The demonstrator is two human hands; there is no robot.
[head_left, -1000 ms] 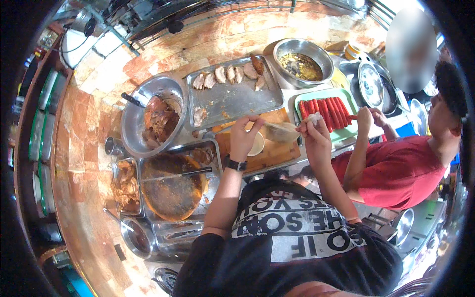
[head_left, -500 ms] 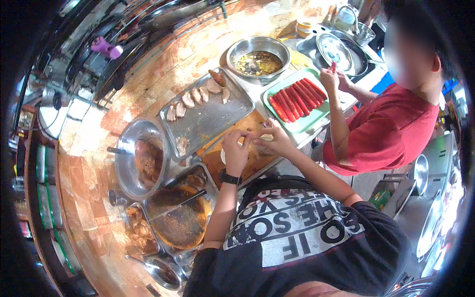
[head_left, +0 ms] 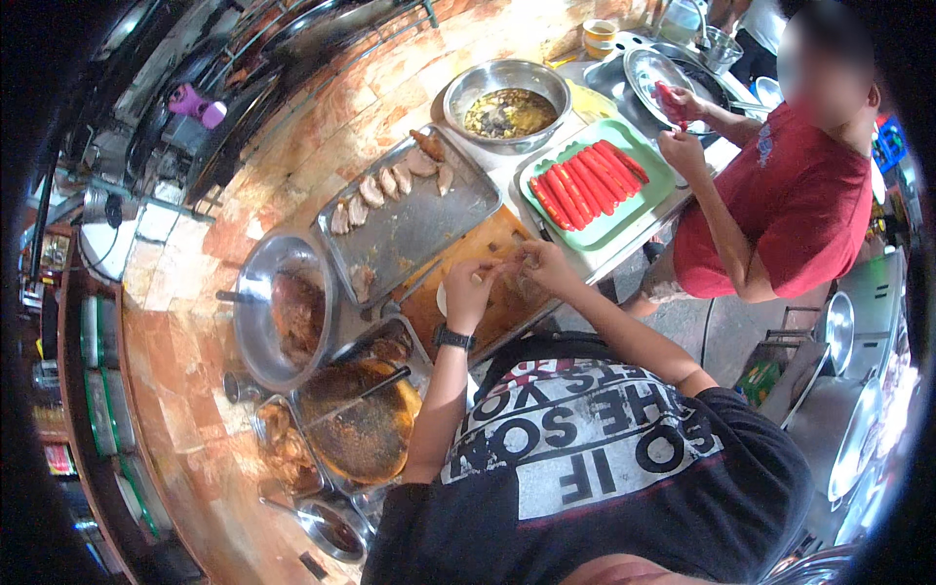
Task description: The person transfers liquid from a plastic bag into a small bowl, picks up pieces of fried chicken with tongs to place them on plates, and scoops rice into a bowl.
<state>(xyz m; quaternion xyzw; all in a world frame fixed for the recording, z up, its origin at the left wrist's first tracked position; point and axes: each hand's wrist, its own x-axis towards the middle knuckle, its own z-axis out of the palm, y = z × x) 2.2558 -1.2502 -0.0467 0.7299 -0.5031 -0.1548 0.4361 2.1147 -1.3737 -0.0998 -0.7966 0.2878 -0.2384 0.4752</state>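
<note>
My left hand (head_left: pixel 470 292) and my right hand (head_left: pixel 548 269) meet over an orange-brown cutting board (head_left: pixel 486 240), fingertips pinched together. Whatever sits between the fingers is too small to make out. A white round edge, perhaps a plate, shows beside my left hand. Just beyond lies a metal tray (head_left: pixel 429 216) with several slices of cooked meat (head_left: pixel 371 190) in a row. To the right of my hands, a pale green tray (head_left: pixel 639 212) holds several red sausages (head_left: pixel 590 183).
A person in a red shirt (head_left: pixel 814 200) stands at right, holding something red. A steel bowl (head_left: pixel 563 93) of dark sauce stands at the back. Left are a steel bowl (head_left: pixel 252 336) with browned meat and a round chopping block (head_left: pixel 361 444) with a knife across it.
My hands stay together over the board, with the fingers shifted slightly. The person in red has moved back to the right, hands now farther apart. The view has shifted a little.
</note>
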